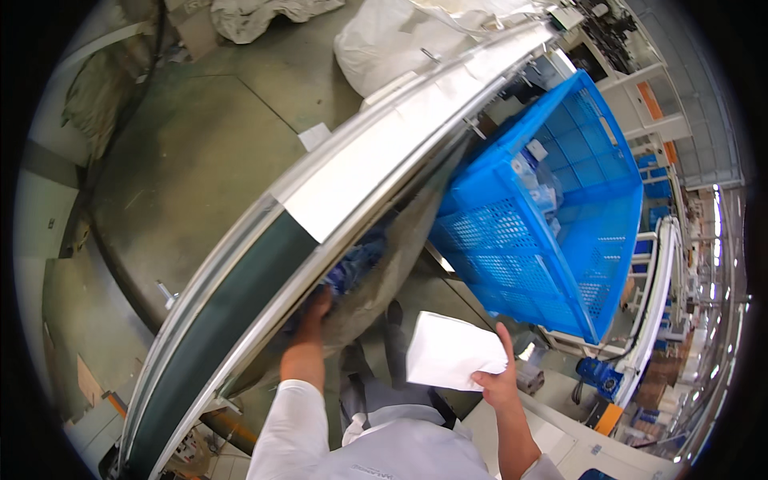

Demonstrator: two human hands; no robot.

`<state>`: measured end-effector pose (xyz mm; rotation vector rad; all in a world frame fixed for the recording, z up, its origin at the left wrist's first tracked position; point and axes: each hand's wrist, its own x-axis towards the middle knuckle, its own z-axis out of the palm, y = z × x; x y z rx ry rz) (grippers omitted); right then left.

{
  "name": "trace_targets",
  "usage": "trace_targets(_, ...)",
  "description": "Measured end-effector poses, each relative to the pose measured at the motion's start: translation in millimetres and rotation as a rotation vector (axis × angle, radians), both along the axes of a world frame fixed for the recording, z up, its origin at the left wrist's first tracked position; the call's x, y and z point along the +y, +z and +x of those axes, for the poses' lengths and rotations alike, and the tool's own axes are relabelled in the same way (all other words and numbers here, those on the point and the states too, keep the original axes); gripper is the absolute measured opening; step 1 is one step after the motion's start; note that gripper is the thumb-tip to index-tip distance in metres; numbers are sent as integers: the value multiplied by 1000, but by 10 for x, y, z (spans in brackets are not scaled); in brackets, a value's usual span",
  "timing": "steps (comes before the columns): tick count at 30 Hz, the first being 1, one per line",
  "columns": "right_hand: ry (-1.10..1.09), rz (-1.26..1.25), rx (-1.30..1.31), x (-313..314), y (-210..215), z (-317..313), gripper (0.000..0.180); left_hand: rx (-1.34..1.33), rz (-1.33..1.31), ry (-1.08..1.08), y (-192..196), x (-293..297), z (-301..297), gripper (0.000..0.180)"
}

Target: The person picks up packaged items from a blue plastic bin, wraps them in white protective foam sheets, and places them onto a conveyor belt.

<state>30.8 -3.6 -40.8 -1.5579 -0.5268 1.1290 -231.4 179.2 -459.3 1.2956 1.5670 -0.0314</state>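
Overhead — one white bag (448,352), one blue crate (512,240).

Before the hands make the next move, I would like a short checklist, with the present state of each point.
1. Right hand has a firm hold on the white bag: ok, fingers pinch its lower right corner.
2. Left hand in clear view: not ok, its fingers are hidden under the conveyor belt, in the grey sack.
3. What the left hand holds: cannot tell; blue items show in the sack.
4. Blue crate has room: ok, only a few packets lie inside.
5. White bag open: cannot tell.
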Motion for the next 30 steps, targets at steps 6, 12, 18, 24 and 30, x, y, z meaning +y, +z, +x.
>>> trace_targets(6,433,59,-74,265,252,381,108,-85,277,-267,2063,-203,391,64)
trace_targets(12,1130,74,-129,702,972,698,105,-1045,-253,-220,4219,-399,740,82)
trace_targets(18,1186,142,-307,902,1214,986,104,-983,-58,-363,4892,-725,1107,101)
trace_targets(24,505,204,298,839,774,1349,54,-1187,-203,442,4540,-1173,1600,70)
trace_targets(30,356,457,568,115,159,1013,97,-1508,-73,843,4461,-1354,1953,66)
